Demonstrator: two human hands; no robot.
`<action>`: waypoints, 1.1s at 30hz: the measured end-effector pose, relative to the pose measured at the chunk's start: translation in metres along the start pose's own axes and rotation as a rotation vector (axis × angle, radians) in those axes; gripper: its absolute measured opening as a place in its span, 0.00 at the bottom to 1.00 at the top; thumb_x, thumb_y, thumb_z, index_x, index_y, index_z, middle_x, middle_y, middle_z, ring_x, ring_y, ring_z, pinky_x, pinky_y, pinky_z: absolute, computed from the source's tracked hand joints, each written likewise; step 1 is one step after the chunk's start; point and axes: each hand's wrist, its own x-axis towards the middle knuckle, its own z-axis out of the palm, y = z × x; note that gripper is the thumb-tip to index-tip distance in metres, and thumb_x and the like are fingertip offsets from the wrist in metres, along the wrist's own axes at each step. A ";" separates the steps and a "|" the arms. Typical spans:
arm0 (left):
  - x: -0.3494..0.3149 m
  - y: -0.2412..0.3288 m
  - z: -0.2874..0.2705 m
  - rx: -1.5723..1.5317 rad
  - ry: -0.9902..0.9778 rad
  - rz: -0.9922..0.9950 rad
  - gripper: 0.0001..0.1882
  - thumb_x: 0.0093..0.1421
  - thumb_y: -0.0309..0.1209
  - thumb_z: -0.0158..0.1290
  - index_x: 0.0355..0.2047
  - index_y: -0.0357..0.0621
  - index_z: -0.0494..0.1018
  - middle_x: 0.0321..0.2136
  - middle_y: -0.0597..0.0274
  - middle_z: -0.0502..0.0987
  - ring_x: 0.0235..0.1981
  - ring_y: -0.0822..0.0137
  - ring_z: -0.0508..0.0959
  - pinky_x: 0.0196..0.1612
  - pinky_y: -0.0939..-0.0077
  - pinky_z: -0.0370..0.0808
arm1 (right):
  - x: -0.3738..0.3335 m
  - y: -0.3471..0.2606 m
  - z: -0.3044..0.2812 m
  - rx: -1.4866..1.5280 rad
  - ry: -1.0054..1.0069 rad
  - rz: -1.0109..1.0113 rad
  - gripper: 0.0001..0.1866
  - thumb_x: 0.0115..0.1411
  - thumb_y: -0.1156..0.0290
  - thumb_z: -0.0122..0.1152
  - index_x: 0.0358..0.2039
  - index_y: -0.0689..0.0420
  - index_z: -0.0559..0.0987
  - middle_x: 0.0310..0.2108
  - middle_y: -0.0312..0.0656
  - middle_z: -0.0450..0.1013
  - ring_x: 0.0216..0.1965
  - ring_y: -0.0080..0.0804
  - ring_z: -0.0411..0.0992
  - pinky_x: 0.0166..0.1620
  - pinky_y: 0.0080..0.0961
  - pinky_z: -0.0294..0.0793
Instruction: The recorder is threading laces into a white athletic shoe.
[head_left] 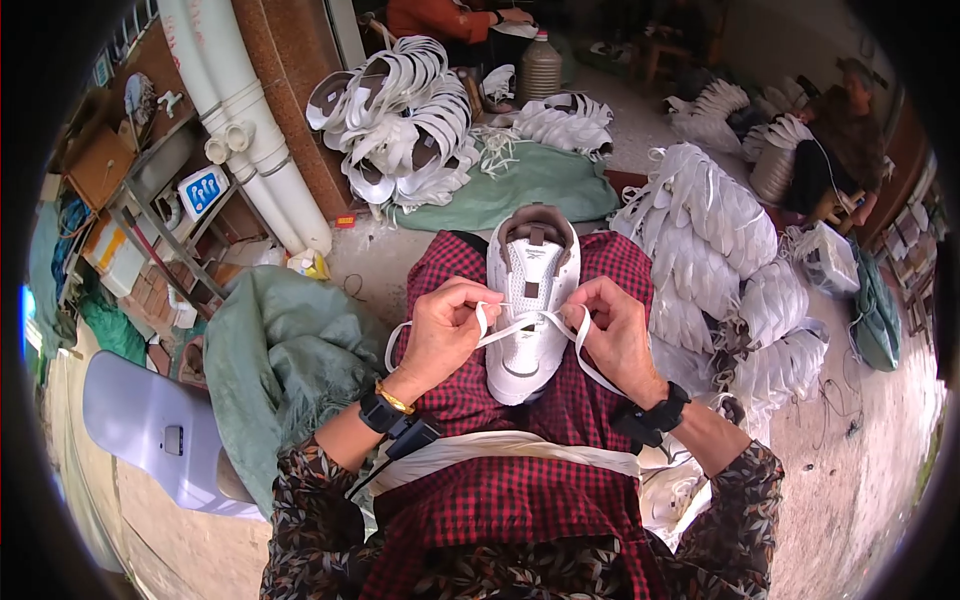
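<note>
A white sneaker point(520, 365) lies on my lap over a red and black checked apron point(500, 500), its toe toward me and its brown-lined collar away from me. White shoelace point(520, 322) crosses over its tongue, with loose lengths hanging to both sides. At the shoe's left, my left hand point(448, 322) pinches one part of the lace between thumb and fingers. My right hand point(610, 330) pinches the lace on the other side. Both hands are close to the lower eyelets; the exact fingertip contact is partly hidden.
Stacked white shoe uppers point(710, 220) stand to the right, more uppers point(410, 120) at the far left on green cloth point(520, 190). A green sack point(290, 350) and grey plastic chair point(150, 420) are on my left. Pipes point(240, 110) rise behind. Two other people sit farther back.
</note>
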 end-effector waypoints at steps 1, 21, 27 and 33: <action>-0.001 0.001 0.000 0.001 0.002 -0.003 0.08 0.64 0.17 0.57 0.43 0.33 0.79 0.43 0.60 0.75 0.41 0.74 0.80 0.46 0.80 0.80 | -0.001 -0.006 -0.001 -0.076 -0.011 -0.028 0.06 0.60 0.76 0.68 0.33 0.60 0.77 0.26 0.34 0.77 0.27 0.17 0.74 0.28 0.19 0.72; -0.011 0.013 0.006 0.084 0.064 -0.091 0.05 0.61 0.17 0.58 0.38 0.33 0.78 0.33 0.62 0.81 0.32 0.78 0.81 0.33 0.83 0.79 | 0.016 -0.013 0.006 -0.618 -0.193 -0.491 0.09 0.50 0.85 0.65 0.31 0.60 0.75 0.27 0.39 0.73 0.24 0.28 0.74 0.29 0.27 0.75; -0.013 0.007 0.006 0.009 0.151 -0.069 0.06 0.61 0.18 0.57 0.38 0.34 0.76 0.30 0.64 0.81 0.30 0.80 0.80 0.33 0.84 0.78 | 0.026 -0.028 0.004 -0.365 -0.241 -0.046 0.08 0.54 0.81 0.68 0.34 0.64 0.78 0.24 0.39 0.75 0.24 0.23 0.72 0.29 0.23 0.74; -0.004 0.014 0.005 0.116 0.099 -0.111 0.06 0.59 0.19 0.59 0.37 0.36 0.76 0.29 0.67 0.80 0.30 0.82 0.77 0.32 0.85 0.76 | 0.027 -0.018 0.001 -0.269 -0.262 0.031 0.08 0.55 0.79 0.69 0.36 0.63 0.79 0.24 0.36 0.75 0.24 0.19 0.72 0.29 0.20 0.74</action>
